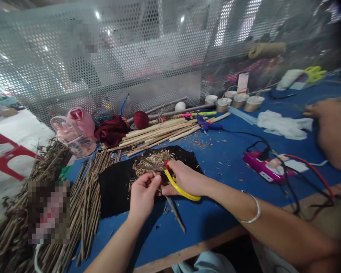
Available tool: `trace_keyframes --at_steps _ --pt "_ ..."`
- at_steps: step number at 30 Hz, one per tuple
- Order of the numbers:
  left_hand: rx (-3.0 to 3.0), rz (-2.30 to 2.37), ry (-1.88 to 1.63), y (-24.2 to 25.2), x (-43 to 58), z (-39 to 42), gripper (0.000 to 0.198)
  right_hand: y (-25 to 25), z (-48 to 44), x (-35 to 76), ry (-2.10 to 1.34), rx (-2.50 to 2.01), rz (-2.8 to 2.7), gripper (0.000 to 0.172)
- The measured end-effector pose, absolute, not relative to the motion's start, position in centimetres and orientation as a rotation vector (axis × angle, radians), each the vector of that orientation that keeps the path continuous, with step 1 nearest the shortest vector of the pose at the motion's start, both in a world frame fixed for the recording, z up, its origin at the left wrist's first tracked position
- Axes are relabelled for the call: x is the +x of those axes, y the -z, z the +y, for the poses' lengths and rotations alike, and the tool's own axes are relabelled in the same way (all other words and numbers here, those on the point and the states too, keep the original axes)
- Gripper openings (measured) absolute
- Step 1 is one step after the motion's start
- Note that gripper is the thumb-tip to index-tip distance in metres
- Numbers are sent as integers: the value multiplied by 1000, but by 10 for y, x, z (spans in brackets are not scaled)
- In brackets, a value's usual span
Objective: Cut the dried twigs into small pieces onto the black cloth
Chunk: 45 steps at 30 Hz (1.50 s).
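Note:
My left hand [143, 195] is closed, thumb and fingers pinching a thin brown stick [176, 215] whose lower end slants toward the table's front edge. My right hand [186, 178] is wrapped round yellow-handled shears [183, 192]. Their metal blades [152, 165] point left, just above my left fingers; whether they touch the stick I cannot tell. Beneath both hands lies a black cloth [113, 189], bearing a pile of short cut pieces [159, 157] of stick.
Long sticks [86, 201] are heaped at left, with peeled sticks [159, 132] behind. A blue glue gun [206, 124] has its cord running to a magenta power strip [265, 167]. Small cups [240, 100] stand near the mesh screen [116, 57]. Another person's arm [333, 129] rests at right.

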<state>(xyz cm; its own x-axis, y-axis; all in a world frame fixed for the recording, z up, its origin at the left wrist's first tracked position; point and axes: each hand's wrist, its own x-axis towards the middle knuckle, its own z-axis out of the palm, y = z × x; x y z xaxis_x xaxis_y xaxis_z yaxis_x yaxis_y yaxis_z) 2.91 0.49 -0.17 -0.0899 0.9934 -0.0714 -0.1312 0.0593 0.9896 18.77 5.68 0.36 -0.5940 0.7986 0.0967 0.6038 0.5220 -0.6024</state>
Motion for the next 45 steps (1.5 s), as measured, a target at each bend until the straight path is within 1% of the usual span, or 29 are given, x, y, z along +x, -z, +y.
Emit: trace_keyframes --at_steps 5,12,15,22,26,31,38,45 --pt "1087 1254 -1282 2 29 3 24 -11 52 188 -768 -1221 -2432 67" --pt "1089 1339 -1296 -1 30 2 28 -18 50 188 -746 -1300 -2485 79" --pt "1084 1363 -1288 -2 31 1 30 -18 50 188 -685 -1299 -2494 82" --pt "1178 1369 -1261 0 29 2 31 -17 47 183 -640 -1483 -2527 79" --pt "1177 1376 -1256 2 28 3 31 -13 48 181 -615 -1500 -2533 75" --pt "1178 1366 -1246 6 27 4 30 -10 50 180 -671 -1486 -2530 68" --pt "1135 1358 -1196 10 25 5 33 -9 52 179 -761 -1535 -2524 63" --pt "1268 1391 -1159 0 26 0 32 -9 50 180 -606 -1387 -2559 68"
